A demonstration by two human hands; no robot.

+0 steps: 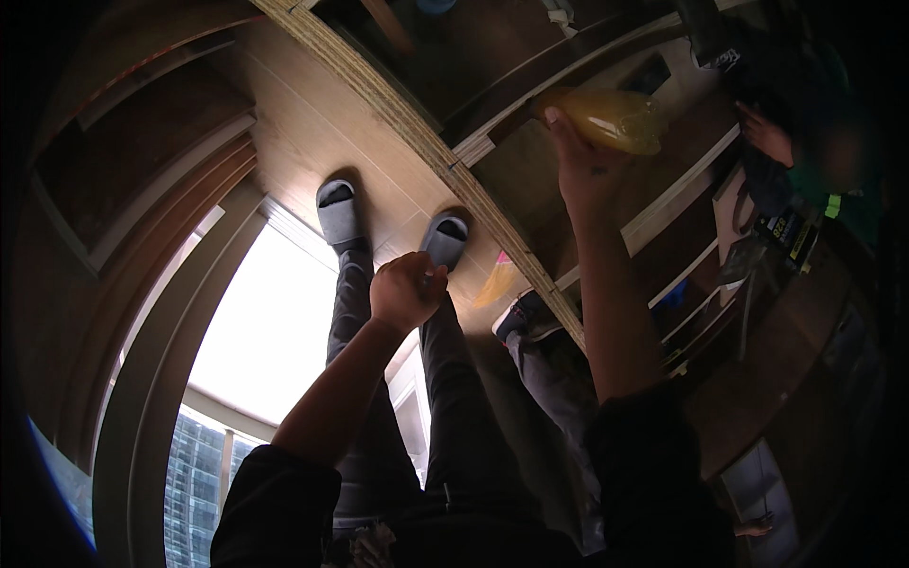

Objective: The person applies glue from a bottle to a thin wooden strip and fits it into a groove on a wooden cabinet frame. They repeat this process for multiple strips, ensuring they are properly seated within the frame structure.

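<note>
On pale floor planks (294, 104) I counted two grey slippers (342, 222); at one o'clock, right fingers (556, 121) clasped one glossy yellow plastic object (620, 118); left fingers (437, 277) curled tight.

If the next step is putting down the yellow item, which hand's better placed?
Probably the right hand: it grips the yellow item, beyond the plywood edge in view. The left hand is curled, apart from it, by the slippers.

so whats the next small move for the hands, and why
Probably bring the left hand toward the amber container to steady it: only the right hand holds it, while the left is curled closed, apart from it.
</note>
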